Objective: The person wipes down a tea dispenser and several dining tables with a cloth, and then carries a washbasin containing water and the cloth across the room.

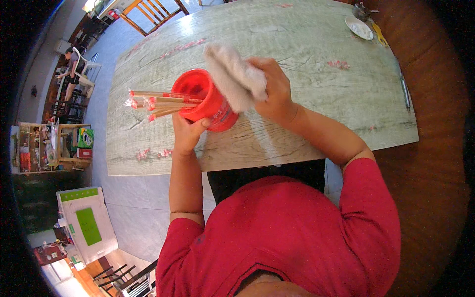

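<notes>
My left hand (187,132) is closed round the near side of a red plastic cup (224,118), which is tilted with its mouth toward the left. Several wrapped chopsticks (166,102), tan with red and clear ends, stick out of the mouth over the table. In my right hand (278,94) is a folded pale grey cloth (232,76), bunched up and slightly blurred. The cloth lies against or just beside the cup's right side; whether it touches cannot be made out. My left fingers are mostly hidden behind the cup.
The cup is above the near part of a wood-patterned table (316,123). At the far right corner are a white dish (359,28), a dark small pot (361,11) and a yellow-handled tool (379,33). A pen-like stick (405,91) lies by the right edge. Another person (72,72) is far left.
</notes>
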Available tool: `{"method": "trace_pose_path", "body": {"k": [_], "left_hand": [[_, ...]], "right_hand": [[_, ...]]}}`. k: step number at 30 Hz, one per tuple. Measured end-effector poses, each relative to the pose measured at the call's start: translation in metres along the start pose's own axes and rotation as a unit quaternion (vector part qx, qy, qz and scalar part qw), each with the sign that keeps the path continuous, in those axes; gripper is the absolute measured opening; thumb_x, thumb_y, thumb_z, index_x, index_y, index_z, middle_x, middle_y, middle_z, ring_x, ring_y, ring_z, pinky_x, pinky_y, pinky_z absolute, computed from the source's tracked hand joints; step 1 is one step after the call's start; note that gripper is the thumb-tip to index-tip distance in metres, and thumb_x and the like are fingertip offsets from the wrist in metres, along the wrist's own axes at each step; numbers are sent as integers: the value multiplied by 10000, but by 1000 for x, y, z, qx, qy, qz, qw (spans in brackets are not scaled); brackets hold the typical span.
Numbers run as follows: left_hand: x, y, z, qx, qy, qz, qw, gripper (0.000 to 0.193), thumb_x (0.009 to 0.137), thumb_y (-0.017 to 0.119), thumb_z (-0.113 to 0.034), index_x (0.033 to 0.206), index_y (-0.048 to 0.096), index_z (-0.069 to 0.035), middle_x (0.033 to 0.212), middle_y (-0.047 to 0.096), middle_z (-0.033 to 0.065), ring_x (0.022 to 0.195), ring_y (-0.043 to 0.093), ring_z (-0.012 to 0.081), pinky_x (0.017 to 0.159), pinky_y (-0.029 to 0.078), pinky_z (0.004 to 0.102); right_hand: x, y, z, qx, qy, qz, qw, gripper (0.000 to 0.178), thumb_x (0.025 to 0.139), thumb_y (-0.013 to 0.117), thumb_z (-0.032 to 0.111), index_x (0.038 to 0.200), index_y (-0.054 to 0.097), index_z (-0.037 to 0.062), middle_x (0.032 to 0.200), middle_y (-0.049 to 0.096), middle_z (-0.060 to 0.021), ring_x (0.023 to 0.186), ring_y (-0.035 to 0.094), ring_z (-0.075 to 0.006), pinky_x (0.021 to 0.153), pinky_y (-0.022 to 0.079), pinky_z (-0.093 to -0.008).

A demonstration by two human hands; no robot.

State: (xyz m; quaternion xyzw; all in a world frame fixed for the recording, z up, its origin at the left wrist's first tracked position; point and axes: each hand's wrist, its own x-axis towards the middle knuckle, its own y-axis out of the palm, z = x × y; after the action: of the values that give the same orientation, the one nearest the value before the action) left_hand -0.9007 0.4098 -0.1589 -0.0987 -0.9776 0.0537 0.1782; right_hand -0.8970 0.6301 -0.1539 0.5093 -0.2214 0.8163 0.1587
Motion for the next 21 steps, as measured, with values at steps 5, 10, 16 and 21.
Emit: {"method": "trace_pose_path", "body": {"k": [5,10,16,21], "left_hand": [[0,-1,2,-83,-6,52,995,1078,527,843,-575,1301,396,28,1254,518,119,1155,505,231,986,410,390],[5,-1,0,-125,-20,92,988,1092,519,847,-572,1308,386,26,1262,512,120,1164,501,232,992,407,393],[6,5,-1,-165,-29,123,978,1109,510,852,-569,1317,376,24,1271,505,121,1175,497,232,999,404,397],[4,7,-2,-116,-15,2,993,1124,495,869,-545,1331,368,15,1253,521,112,1173,502,228,1009,399,400]], "right_hand": [[7,-1,15,26,-26,23,999,303,670,685,82,970,647,105,1042,618,-92,889,600,-299,739,518,-378],[16,-2,8,39,40,79,995,314,687,664,48,999,640,73,1022,610,-134,906,594,-324,768,501,-377],[0,12,-8,89,156,189,965,227,760,637,151,975,621,79,958,614,-164,911,584,-370,774,483,-426],[-17,18,-11,6,109,70,992,309,721,706,77,1022,641,63,933,602,-139,844,602,-322,714,496,-363]]}}
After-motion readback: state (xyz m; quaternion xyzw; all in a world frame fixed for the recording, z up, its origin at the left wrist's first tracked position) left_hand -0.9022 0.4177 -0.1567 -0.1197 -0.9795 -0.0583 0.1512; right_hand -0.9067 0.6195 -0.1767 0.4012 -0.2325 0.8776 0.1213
